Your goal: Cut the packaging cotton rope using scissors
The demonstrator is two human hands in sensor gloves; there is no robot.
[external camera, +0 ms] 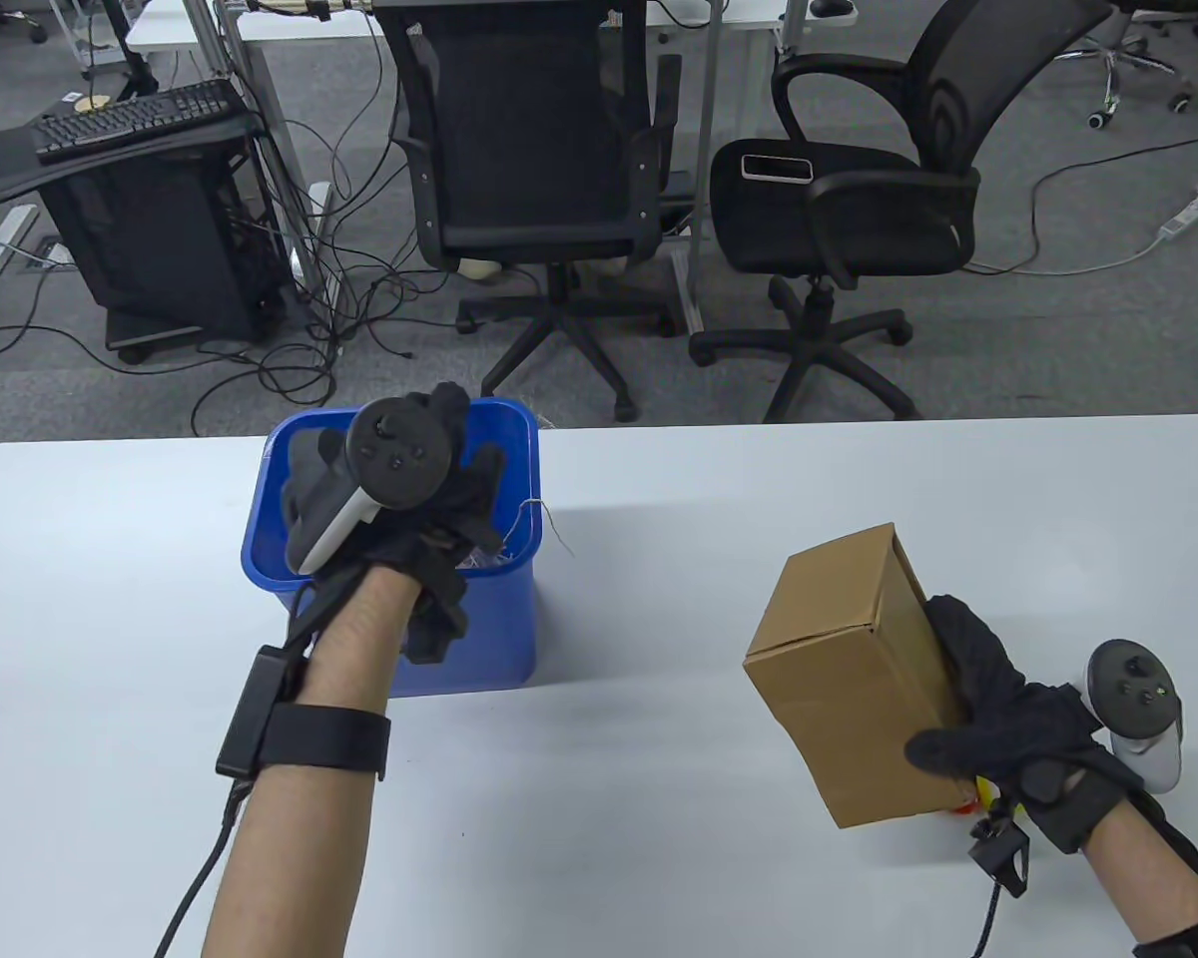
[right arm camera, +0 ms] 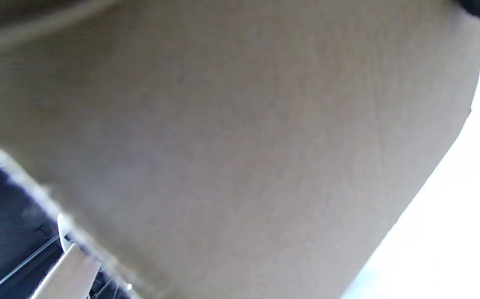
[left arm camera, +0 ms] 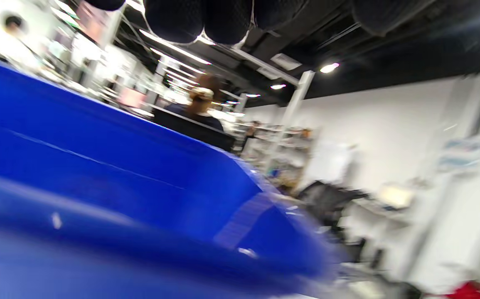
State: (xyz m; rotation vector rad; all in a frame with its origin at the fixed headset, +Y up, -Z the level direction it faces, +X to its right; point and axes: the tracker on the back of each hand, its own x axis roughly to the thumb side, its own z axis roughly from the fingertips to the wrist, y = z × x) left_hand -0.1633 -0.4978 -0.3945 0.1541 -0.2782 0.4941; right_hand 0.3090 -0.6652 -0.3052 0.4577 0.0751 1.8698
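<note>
My left hand (external camera: 459, 499) hangs over a blue bin (external camera: 499, 639) at the table's back left, fingers pointing down into it. Pale cotton rope scraps (external camera: 489, 561) lie inside, and a thin strand (external camera: 551, 517) trails over the bin's right rim. The left wrist view shows my fingertips (left arm camera: 173, 20) above the bin's wall (left arm camera: 98, 174); whether they hold rope I cannot tell. My right hand (external camera: 968, 699) grips a brown cardboard box (external camera: 849, 659), tilted up off the table at the right; it fills the right wrist view (right arm camera: 240, 137). A small orange and yellow object (external camera: 970, 798) peeks from under my right palm.
The white table (external camera: 659, 519) spans the view. Behind its far edge stand two black office chairs (external camera: 549, 150), a computer cart with a keyboard (external camera: 140, 120) and loose cables on the floor.
</note>
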